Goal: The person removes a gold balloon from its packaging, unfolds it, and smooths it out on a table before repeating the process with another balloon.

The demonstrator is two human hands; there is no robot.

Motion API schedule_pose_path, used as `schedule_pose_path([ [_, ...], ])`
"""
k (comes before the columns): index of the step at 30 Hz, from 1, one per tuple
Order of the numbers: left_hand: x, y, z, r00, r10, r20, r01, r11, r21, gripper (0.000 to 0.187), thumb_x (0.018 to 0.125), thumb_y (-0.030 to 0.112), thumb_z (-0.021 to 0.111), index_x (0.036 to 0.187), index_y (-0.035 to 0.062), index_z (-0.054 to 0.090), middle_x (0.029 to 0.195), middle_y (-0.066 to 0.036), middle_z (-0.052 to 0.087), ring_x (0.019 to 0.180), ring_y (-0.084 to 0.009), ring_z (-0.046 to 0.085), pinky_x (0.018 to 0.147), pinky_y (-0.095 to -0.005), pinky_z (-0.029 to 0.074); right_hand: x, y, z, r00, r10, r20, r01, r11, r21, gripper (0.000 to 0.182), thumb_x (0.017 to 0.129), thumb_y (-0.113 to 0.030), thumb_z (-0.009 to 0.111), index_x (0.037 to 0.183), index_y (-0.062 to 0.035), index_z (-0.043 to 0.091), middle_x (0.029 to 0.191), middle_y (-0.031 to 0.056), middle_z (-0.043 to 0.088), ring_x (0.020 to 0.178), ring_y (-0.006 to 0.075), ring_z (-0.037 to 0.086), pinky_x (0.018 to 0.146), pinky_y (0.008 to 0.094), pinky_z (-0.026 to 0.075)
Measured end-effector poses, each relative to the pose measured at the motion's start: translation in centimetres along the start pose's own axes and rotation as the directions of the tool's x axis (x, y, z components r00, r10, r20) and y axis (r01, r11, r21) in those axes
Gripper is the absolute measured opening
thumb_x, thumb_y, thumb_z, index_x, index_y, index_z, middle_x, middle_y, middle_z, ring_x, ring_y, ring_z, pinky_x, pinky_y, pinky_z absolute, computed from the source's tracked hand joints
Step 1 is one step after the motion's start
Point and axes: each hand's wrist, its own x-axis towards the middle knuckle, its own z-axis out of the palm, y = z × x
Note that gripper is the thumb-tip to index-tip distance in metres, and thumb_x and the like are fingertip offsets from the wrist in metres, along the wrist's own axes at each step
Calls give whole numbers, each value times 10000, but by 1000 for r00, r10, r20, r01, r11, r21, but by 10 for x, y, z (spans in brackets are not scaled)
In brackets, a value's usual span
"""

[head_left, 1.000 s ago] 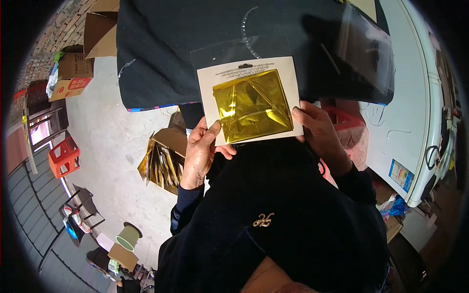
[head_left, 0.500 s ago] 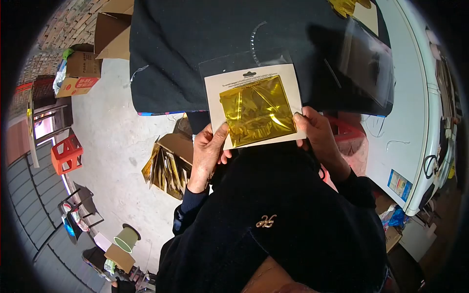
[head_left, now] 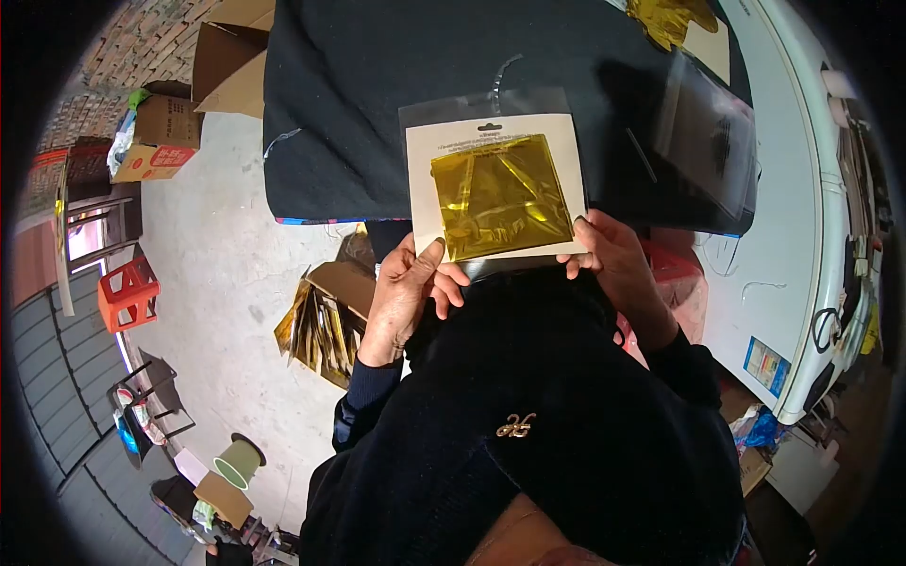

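A white hang card with a folded piece of shiny gold foil (head_left: 505, 193) sits inside a clear plastic sleeve (head_left: 491, 102), its flap end pointing away from me. My left hand (head_left: 406, 288) pinches the card's lower left corner, thumb on top and fingers beneath. At the lower right edge, my right hand (head_left: 612, 250) grips it the same way. Small print and a hanger slot show near the card's top, too blurred to read. The package is held over the near edge of a black cloth-covered table (head_left: 377, 85).
Clear plastic sleeves (head_left: 708, 141) lie on the table's right, with crumpled gold foil (head_left: 670, 21) beyond. A cardboard box of gold packages (head_left: 326, 325) stands on the floor at left. Further left are a red stool (head_left: 129, 294), a carton (head_left: 160, 137) and a green bin (head_left: 238, 462).
The package has tipped slightly and shifted a little away from me. My left fingers now show more beneath its lower edge. Both hands keep their hold.
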Motion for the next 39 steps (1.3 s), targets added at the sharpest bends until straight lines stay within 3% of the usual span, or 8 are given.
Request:
schedule_pose_path([
  [5, 2, 2, 4, 998, -23, -64, 24, 1000, 2, 310, 1081, 323, 551, 1101, 14, 534, 683, -116, 701, 454, -157, 638, 345, -226, 443, 4, -1, -9, 997, 2, 76, 0, 1000, -27, 211, 1076, -203, 536, 1116, -9, 609, 993, 73, 656, 771, 136, 687, 605, 245, 558],
  [8, 9, -9, -9, 997, -41, -69, 44, 998, 36, 351, 1095, 337, 514, 1164, -6, 528, 668, -109, 692, 425, -153, 608, 332, -212, 409, 2, -8, 1, 995, -30, 94, 28, 999, 22, 246, 1072, -172, 517, 1225, 9, 585, 1078, 103, 665, 825, 156, 706, 679, 259, 581],
  [11, 9, -4, -13, 988, -108, -108, 121, 986, 118, 336, 1097, 327, 515, 1172, 0, 542, 705, -110, 697, 464, -142, 608, 386, -206, 428, 0, -12, 4, 992, -37, 118, 48, 994, -94, 314, 1059, -136, 506, 1329, 21, 539, 1162, 129, 665, 908, 186, 717, 800, 297, 593],
  [16, 0, 6, 2, 998, 45, -45, -45, 999, 0, 342, 1100, 285, 493, 1262, -15, 523, 965, -172, 722, 730, -183, 698, 572, -247, 544, -1, -13, 9, 988, -72, 139, 97, 979, -179, 386, 1037, -119, 524, 1396, 18, 491, 1238, 146, 663, 1043, 231, 712, 936, 355, 576],
  [24, 6, -2, -5, 999, 46, -27, -44, 997, 60, 404, 1102, 318, 496, 1260, -54, 505, 965, -196, 742, 769, -235, 751, 588, -284, 611, -1, -12, 6, 995, -18, 99, 35, 984, -175, 262, 1033, -133, 550, 1253, 7, 574, 1142, 119, 699, 1027, 247, 736, 863, 344, 611],
  [27, 7, -1, -2, 998, 29, -61, -24, 997, 79, 386, 1096, 329, 516, 1163, -48, 558, 862, -170, 747, 681, -219, 741, 503, -262, 568, 1, -8, 4, 996, -48, 77, 63, 975, -213, 164, 1038, -136, 545, 1111, 2, 596, 1065, 127, 710, 946, 251, 755, 796, 340, 631],
  [31, 8, 0, -9, 996, -13, -88, 27, 987, 161, 355, 1064, 373, 580, 906, 56, 609, 694, -108, 723, 573, -151, 706, 423, -223, 488, 5, -2, 3, 997, -74, 34, 80, 960, -268, 143, 1040, -139, 544, 1015, -1, 576, 1015, 152, 713, 858, 258, 763, 739, 343, 641],
  [39, 11, -4, -2, 985, 147, -86, -140, 987, 84, 247, 1038, 197, 643, 1126, -10, 540, 964, -144, 728, 855, -192, 729, 675, -293, 607, 6, -6, 4, 997, -76, 31, 81, 967, -241, 140, 1036, -116, 549, 1074, 14, 581, 1042, 152, 714, 911, 242, 750, 802, 352, 629],
])
